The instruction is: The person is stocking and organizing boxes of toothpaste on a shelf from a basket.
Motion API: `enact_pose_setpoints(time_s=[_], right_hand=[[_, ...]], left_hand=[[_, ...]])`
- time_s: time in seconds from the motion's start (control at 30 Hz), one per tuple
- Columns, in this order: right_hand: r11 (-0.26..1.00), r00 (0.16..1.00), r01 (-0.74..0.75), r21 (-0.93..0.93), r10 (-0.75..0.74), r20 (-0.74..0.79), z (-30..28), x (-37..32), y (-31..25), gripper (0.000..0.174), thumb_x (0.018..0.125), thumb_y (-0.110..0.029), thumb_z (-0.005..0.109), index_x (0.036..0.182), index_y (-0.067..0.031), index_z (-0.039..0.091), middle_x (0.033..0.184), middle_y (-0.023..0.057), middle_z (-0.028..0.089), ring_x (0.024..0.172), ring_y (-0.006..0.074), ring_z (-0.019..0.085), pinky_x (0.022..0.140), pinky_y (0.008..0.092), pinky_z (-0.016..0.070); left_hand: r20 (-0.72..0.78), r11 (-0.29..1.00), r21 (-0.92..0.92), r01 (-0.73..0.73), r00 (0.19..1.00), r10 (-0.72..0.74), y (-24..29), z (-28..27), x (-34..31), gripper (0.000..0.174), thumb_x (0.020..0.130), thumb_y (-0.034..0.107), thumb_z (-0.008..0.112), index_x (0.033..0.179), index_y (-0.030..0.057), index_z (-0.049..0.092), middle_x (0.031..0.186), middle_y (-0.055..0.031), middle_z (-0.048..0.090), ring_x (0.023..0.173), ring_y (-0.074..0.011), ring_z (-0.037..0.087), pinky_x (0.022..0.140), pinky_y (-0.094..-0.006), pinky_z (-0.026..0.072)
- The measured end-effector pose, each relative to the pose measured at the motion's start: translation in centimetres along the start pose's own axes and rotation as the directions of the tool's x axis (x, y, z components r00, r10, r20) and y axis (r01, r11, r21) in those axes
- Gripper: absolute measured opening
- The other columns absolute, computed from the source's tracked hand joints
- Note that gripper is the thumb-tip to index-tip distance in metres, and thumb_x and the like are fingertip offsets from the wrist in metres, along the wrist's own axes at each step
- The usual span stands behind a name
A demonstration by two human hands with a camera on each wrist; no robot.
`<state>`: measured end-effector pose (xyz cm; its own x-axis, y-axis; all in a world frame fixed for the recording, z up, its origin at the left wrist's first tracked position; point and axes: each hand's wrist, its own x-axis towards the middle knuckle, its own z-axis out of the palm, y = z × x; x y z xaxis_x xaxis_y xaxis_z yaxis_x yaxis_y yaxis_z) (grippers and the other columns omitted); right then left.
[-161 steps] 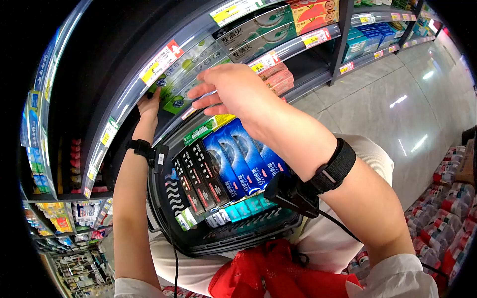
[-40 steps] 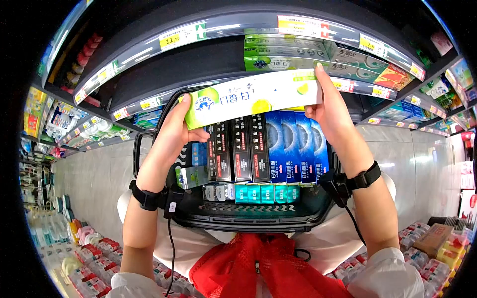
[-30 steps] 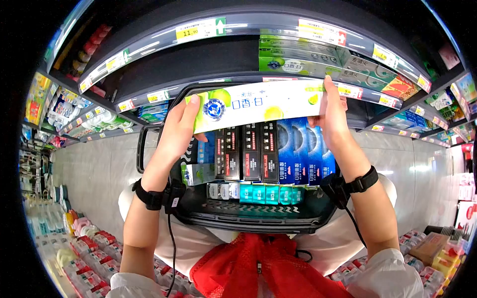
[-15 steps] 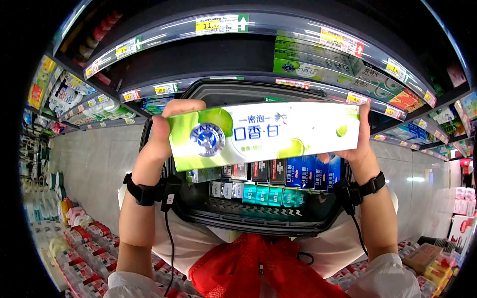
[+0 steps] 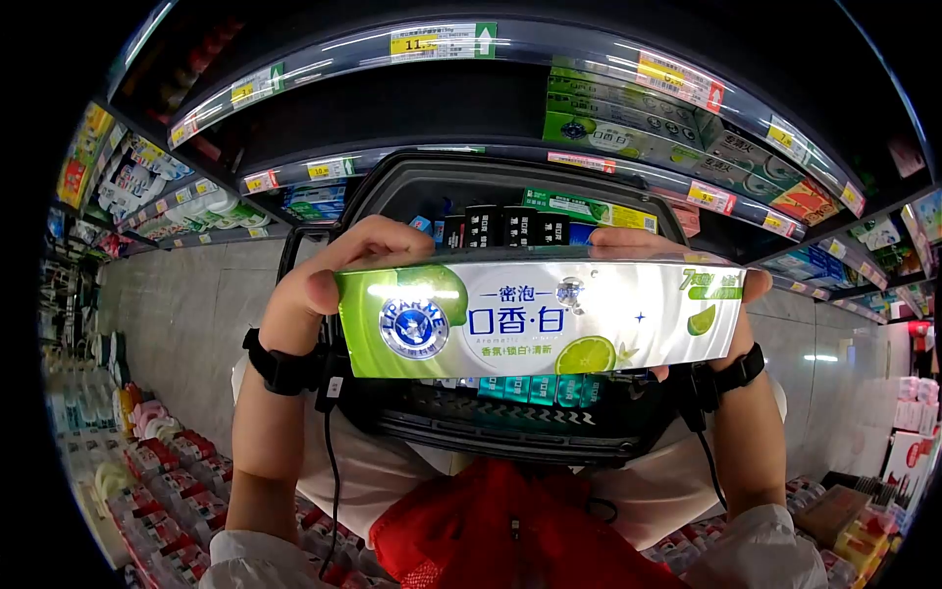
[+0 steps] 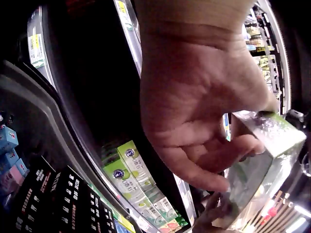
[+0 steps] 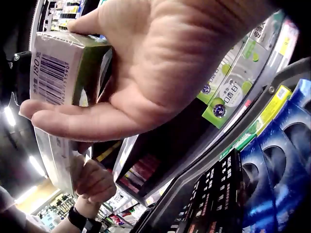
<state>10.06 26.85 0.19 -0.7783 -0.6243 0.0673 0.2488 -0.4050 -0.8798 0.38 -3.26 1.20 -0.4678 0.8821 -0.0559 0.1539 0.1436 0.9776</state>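
A white and green toothpaste box (image 5: 540,319) with lime pictures is held level across the head view, its printed front facing the camera. My left hand (image 5: 329,275) grips its left end, thumb at the front edge and fingers over the back. The right hand (image 5: 731,294) grips the other end, thumb at the corner. In the left wrist view, fingers of the left hand (image 6: 199,111) lie against the box (image 6: 252,174). The right wrist view shows the right hand (image 7: 146,73) around the end of the box (image 7: 56,73) with a barcode.
Below the box is a black basket (image 5: 471,442) holding black boxes (image 5: 486,226), teal boxes (image 5: 543,390) and, in the right wrist view, blue boxes (image 7: 277,155). Behind it stand shelves (image 5: 392,162) with stacked green boxes (image 5: 599,135). Several wrapped red and white packs (image 5: 162,491) lie at the lower left.
From above the basket's far side, the box has come nearer to the camera and tilted so its front faces it squarely. Both hands have kept hold of it. Earlier, the left hand was reaching into the shelf.
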Motion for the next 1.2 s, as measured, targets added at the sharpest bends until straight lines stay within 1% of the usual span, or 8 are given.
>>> enact_pose_setpoints(time_s=[0.07,0.13,0.33,0.67,0.77,0.83,0.87,1.2], right_hand=[[0.998,0.999,0.005,-0.06,-0.008,-0.042,0.0,0.0,0.2,0.127,0.046,-0.082,0.05,0.122,0.0176,0.027,0.128,0.0288,0.031,0.116,0.0344,0.04,0.089,0.042,0.0433],[0.995,0.994,0.097,0.022,-0.096,-0.051,-0.5,0.0,0.9,0.13,0.044,-0.082,0.051,0.123,0.018,0.024,0.128,0.0285,0.031,0.115,0.0347,0.041,0.089,0.0422,0.0428],[0.999,0.989,0.047,-0.016,-0.049,-0.137,0.6,0.1,0.4,0.13,0.044,-0.081,0.052,0.123,0.0183,0.024,0.128,0.0287,0.031,0.115,0.035,0.041,0.089,0.0426,0.0423],[0.999,0.99,0.007,0.036,-0.002,-0.142,-0.1,0.4,0.5,0.134,0.038,-0.079,0.06,0.123,0.0179,0.023,0.128,0.0283,0.031,0.115,0.035,0.041,0.09,0.0421,0.0417],[0.999,0.997,0.041,-0.014,-0.041,-0.062,-0.7,0.3,0.9,0.13,0.044,-0.081,0.054,0.124,0.0165,0.023,0.126,0.0271,0.035,0.116,0.0345,0.041,0.089,0.0406,0.0424],[0.978,0.974,0.085,-0.192,-0.122,-0.191,-0.1,0.3,1.1,0.123,0.052,-0.083,0.045,0.128,0.0108,0.022,0.123,0.0262,0.04,0.105,0.0379,0.049,0.08,0.0424,0.0477],[0.975,0.971,0.092,-0.202,-0.133,-0.2,0.0,0.1,1.0,0.123,0.052,-0.083,0.045,0.128,0.0107,0.022,0.123,0.0262,0.04,0.105,0.0379,0.049,0.08,0.0423,0.0478],[0.983,0.965,0.181,-0.038,-0.185,-0.186,-0.5,-1.0,0.9,0.122,0.052,-0.083,0.044,0.128,0.0102,0.023,0.122,0.026,0.041,0.104,0.0377,0.05,0.078,0.042,0.0482]], left_hand=[[0.023,1.0,-0.007,0.0,1.0,0.0,0.1,0.2,0.2,0.085,0.032,0.093,0.033,0.055,0.0123,0.024,0.051,0.006,0.025,0.044,-0.0026,0.027,0.041,-0.02,0.0168],[0.043,1.0,-0.016,0.001,0.999,0.0,0.3,0.3,0.2,0.085,0.031,0.094,0.033,0.055,0.0125,0.023,0.051,0.0059,0.025,0.044,-0.0026,0.027,0.041,-0.0199,0.0167],[0.001,0.998,0.034,0.048,0.999,-0.048,1.2,0.7,0.0,0.086,0.031,0.094,0.031,0.054,0.0119,0.024,0.05,0.0054,0.027,0.044,-0.0031,0.027,0.042,-0.0196,0.0173],[-0.013,0.998,0.046,0.046,0.999,-0.046,1.0,0.6,0.1,0.086,0.032,0.095,0.029,0.054,0.0118,0.026,0.049,0.0053,0.028,0.043,-0.003,0.028,0.042,-0.019,0.0171],[-0.007,0.997,0.048,0.063,0.998,-0.062,1.3,0.7,0.2,0.086,0.032,0.095,0.03,0.054,0.0118,0.026,0.049,0.0055,0.028,0.043,-0.0028,0.028,0.042,-0.0189,0.0173],[-0.011,0.996,0.051,0.076,0.997,-0.076,1.4,0.8,0.2,0.086,0.032,0.095,0.031,0.054,0.0118,0.026,0.049,0.0056,0.029,0.043,-0.0028,0.028,0.042,-0.0189,0.0174],[-0.013,0.996,0.049,0.077,0.997,-0.076,1.3,0.8,0.2,0.086,0.032,0.095,0.031,0.054,0.0116,0.026,0.049,0.0056,0.029,0.043,-0.0028,0.029,0.042,-0.0188,0.0174],[-0.067,0.994,0.087,0.067,0.996,-0.061,1.6,1.2,-0.1,0.087,0.034,0.095,0.026,0.056,0.0107,0.025,0.051,0.0048,0.027,0.044,-0.0039,0.028,0.041,-0.0201,0.0178]])
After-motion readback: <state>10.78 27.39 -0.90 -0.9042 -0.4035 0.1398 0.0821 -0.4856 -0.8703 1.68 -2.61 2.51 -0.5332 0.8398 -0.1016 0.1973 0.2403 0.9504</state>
